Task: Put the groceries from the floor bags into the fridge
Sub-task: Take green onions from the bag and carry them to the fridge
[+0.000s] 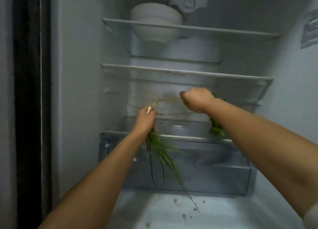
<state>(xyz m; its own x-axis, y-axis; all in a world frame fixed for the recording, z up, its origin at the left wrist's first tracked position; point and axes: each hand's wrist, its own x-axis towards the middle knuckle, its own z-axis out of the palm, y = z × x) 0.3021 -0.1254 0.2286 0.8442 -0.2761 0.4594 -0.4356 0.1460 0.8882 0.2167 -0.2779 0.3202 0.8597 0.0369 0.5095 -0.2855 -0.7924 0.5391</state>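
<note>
Two bunches of greens, two hands, three glass shelves, one drawer, all inside one open fridge [82, 77]. On the top shelf [189, 28], a stack of white bowls [155, 22], apparently two, though blurred. Middle shelf [185, 72] seen bare along its front edge. Lowest shelf [130, 125] just above the clear drawer [215, 168], with dark crumbs scattered on it; contents of the drawer impossible to tell through the cloudy front. More dark specks on the fridge floor [163, 209] below.

Left hand [145, 120] curled tight around a bunch of green onions [161, 154], white root ends sticking up past the thumb, long leaves hanging down in front of the drawer. Right hand [197, 100] closed as a fist around a leafy green bunch [216, 129], leaves drooping below the wrist over the lowest shelf. Both bunches held in the air, between middle and lowest shelf, well apart from each other.
</note>
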